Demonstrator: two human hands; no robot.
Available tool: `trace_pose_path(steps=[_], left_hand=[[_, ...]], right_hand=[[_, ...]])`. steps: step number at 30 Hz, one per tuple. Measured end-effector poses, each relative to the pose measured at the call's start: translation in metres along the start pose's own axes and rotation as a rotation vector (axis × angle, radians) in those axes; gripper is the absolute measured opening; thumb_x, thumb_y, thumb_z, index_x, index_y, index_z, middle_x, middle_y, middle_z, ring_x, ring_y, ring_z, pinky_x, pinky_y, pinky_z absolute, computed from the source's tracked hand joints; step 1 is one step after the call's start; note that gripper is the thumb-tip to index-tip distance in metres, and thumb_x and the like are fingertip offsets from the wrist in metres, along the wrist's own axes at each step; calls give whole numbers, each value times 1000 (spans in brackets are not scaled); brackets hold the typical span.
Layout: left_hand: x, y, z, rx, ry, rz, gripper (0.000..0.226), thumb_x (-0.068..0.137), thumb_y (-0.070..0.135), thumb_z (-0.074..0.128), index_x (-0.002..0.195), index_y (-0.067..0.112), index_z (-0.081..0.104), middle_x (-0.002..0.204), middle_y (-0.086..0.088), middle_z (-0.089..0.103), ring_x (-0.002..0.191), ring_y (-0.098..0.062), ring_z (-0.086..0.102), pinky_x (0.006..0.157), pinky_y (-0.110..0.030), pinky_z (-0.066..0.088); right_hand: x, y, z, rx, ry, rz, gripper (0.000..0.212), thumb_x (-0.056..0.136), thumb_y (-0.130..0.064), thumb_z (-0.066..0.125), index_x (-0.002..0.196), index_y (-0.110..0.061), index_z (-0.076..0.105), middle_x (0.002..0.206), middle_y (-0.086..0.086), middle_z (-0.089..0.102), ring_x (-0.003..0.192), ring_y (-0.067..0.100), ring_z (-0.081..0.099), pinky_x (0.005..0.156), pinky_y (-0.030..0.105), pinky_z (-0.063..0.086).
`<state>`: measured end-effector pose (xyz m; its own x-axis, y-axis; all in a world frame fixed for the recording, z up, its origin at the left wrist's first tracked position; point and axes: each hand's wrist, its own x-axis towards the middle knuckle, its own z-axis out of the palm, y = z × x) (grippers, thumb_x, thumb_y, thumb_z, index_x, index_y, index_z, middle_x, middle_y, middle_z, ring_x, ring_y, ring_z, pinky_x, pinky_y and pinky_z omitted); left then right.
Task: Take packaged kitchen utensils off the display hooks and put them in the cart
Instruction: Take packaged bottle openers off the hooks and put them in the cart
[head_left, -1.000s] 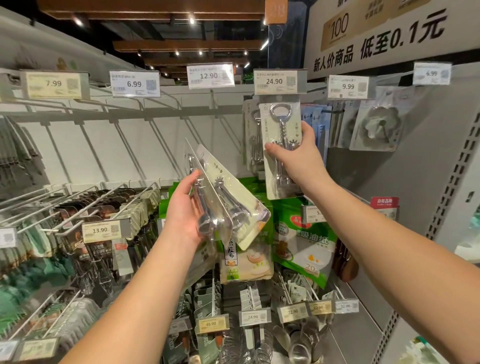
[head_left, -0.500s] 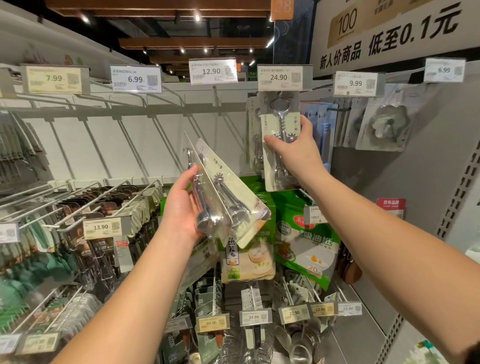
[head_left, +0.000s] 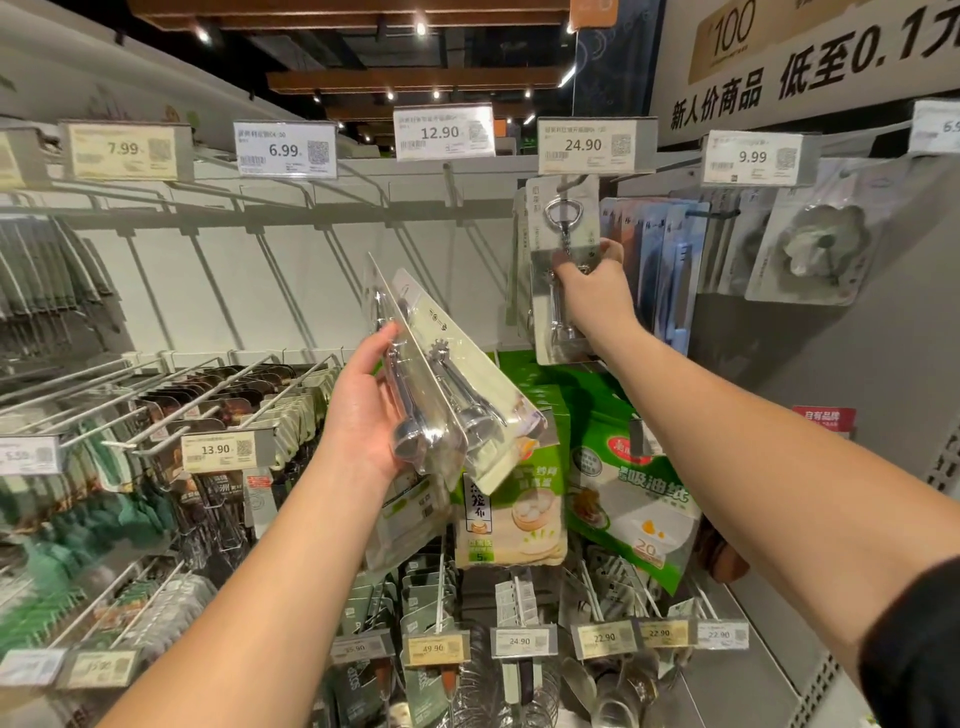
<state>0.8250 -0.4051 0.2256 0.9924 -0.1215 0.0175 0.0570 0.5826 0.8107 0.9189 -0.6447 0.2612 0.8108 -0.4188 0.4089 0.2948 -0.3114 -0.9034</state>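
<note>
Packaged corkscrew (head_left: 563, 270): hanging on display hook (head_left: 569, 181) above right hand (head_left: 592, 296), whose grip pinches its card. Left hand (head_left: 363, 410) holds two packs (head_left: 441, 395), apparently corkscrews. Next: slide off hook.

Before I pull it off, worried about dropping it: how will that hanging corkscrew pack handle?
The corkscrew pack probably stays stiff, being flat card. Likely top-light, bottom-heavy from the metal. The glossy blister may slip in the right hand.
</note>
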Motion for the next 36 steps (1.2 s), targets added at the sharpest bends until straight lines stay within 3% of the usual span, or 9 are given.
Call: trace_pose_path(steps=[2, 5, 11, 14, 20, 26, 30, 33, 36], left_hand=[[1, 2, -2, -18, -7, -3, 20, 96, 34, 61, 98, 14, 63, 68, 2, 70, 57, -17, 70, 57, -37, 62], [5, 4, -6, -28, 2, -10, 25, 92, 37, 65, 102, 14, 62, 73, 0, 69, 61, -20, 69, 59, -39, 61], [12, 5, -8, -3, 29, 25, 26, 92, 39, 65, 101, 16, 62, 78, 0, 67, 66, -19, 67, 71, -41, 60], [16, 6, -11, -3, 25, 35, 29, 90, 39, 67, 107, 16, 62, 83, -1, 68, 72, -22, 68, 78, -45, 59], [21, 6, -14, -29, 44, 37, 30, 92, 36, 65, 111, 14, 61, 80, 0, 69, 73, -21, 67, 94, -49, 53], [21, 5, -17, -23, 51, 30, 25, 93, 36, 63, 106, 15, 63, 80, 0, 69, 68, -19, 69, 71, -39, 59], [16, 4, -14, -29, 51, 11, 28, 93, 35, 64, 111, 14, 61, 80, 0, 69, 71, -20, 68, 88, -47, 56], [13, 4, -14, -13, 48, 6, 26, 92, 35, 64, 107, 14, 62, 78, 0, 70, 70, -20, 69, 86, -46, 56], [8, 5, -14, -4, 46, -14, 29, 89, 38, 67, 106, 15, 62, 77, 0, 70, 68, -21, 68, 84, -47, 57]], right_hand=[[9, 6, 6, 11, -15, 14, 42, 97, -32, 61, 130, -22, 37, 108, -4, 63, 93, 13, 65, 83, 33, 57], [20, 12, 14, -32, -18, 4, 47, 101, -32, 56, 138, -21, 30, 115, -1, 57, 91, 10, 59, 65, 20, 43], [39, 19, 28, -68, -8, 17, 54, 100, -41, 53, 143, -23, 27, 124, 6, 59, 99, 24, 62, 76, 37, 52], [45, 22, 32, -95, 4, 5, 59, 100, -42, 52, 148, -19, 25, 125, 8, 56, 98, 22, 56, 66, 28, 43], [53, 29, 35, -103, 29, -41, 67, 99, -42, 55, 151, -12, 25, 149, 13, 38, 127, 31, 47, 94, 37, 41], [50, 28, 37, -130, 54, -51, 68, 100, -39, 55, 153, -13, 23, 154, 12, 27, 130, 29, 43, 89, 32, 36], [47, 25, 36, -186, 54, -58, 70, 99, -43, 53, 153, -12, 21, 154, 14, 22, 123, 30, 45, 82, 34, 38], [47, 27, 33, -217, 35, -44, 72, 99, -48, 53, 153, -13, 20, 155, 13, 21, 126, 32, 45, 81, 35, 40], [45, 24, 30, -243, 4, 47, 80, 96, -56, 54, 156, -20, 14, 159, 12, 14, 139, 37, 32, 97, 42, 43]])
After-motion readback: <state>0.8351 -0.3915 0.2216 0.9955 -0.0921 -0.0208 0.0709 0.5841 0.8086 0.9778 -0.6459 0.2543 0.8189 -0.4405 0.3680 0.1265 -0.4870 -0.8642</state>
